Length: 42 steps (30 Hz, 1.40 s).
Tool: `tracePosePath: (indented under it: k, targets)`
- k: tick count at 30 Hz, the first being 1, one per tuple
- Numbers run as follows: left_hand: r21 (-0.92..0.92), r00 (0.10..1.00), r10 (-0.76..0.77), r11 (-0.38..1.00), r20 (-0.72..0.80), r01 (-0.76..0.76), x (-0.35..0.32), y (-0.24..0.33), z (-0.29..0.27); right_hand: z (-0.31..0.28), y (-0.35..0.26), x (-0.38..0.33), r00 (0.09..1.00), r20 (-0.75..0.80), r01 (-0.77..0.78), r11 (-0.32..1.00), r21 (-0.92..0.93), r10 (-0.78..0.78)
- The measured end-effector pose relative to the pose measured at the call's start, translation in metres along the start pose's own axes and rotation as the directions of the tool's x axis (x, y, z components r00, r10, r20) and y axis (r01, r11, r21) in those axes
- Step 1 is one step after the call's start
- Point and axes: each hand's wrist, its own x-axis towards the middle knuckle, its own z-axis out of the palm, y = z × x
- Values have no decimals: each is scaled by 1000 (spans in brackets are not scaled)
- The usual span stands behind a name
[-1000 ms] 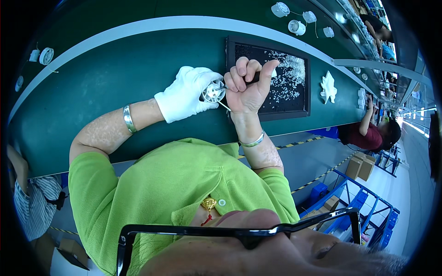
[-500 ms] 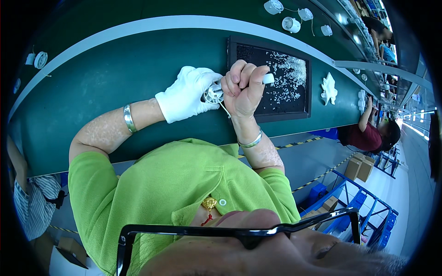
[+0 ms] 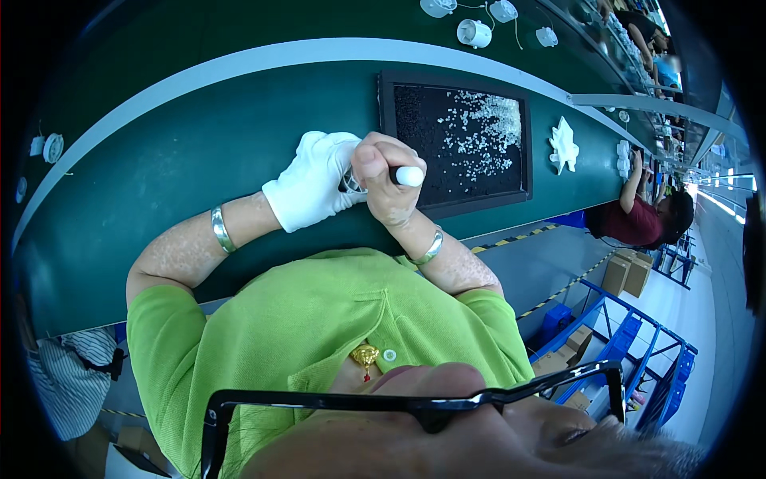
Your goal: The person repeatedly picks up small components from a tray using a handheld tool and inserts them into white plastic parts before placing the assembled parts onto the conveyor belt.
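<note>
My left hand, in a white glove, is closed around a small round white housing with slots. Most of the housing is hidden behind the glove and my right hand. My right hand is bare and wrapped around a screwdriver; the white end of its handle sticks out beside the curled fingers. The two hands touch or nearly touch over the green bench. Where the screwdriver's tip meets the housing cannot be seen.
A black-rimmed tray of small white and dark pieces lies right of my hands. Beyond it rests a crumpled white glove. White round housings with wires sit past the pale rail. A co-worker is at far right.
My right fist has turned and moved slightly left and nearer, covering more of the housing. My left hand has shifted a little nearer. The bench view has moved slightly.
</note>
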Motion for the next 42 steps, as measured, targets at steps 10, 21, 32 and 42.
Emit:
tracePosePath:
  k: [10,21,32,42]
  targets:
    - [58,997,-52,997,64,49,4,2,-4,-8,1,10,982,45,-188,978,95,184]
    - [660,810,-478,492,-341,568,69,-120,-171,-189,8,6,744,-657,-42,989,140,124]
    - [716,885,70,618,-460,323,134,-125,-126,-183,27,5,738,-670,-269,875,-404,-83]
    - [283,847,-408,815,-340,506,198,-104,-45,-194,37,3,737,-670,-324,821,-469,-91]
